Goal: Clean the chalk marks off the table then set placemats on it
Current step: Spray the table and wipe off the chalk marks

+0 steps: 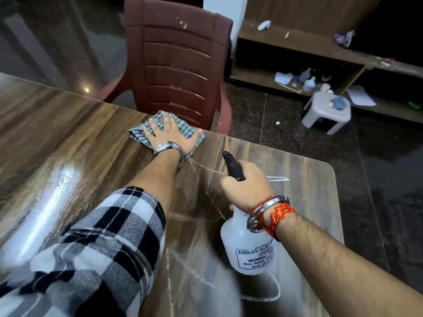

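Note:
My left hand (172,133) lies flat, fingers spread, on a green checked cloth (137,135) at the far edge of the wooden table (75,138). My right hand (248,187) is wrapped around the black trigger head of a white plastic spray bottle (246,245), held above the table's right part. White chalk marks (207,167) run from near the cloth toward me, with more chalk lines (263,298) under and below the bottle. No placemats are in view.
A maroon plastic chair (178,65) stands right behind the table's far edge. A small white stool (327,113) sits on the dark floor at the right. Low wooden shelves (297,44) with bottles and papers line the back right wall.

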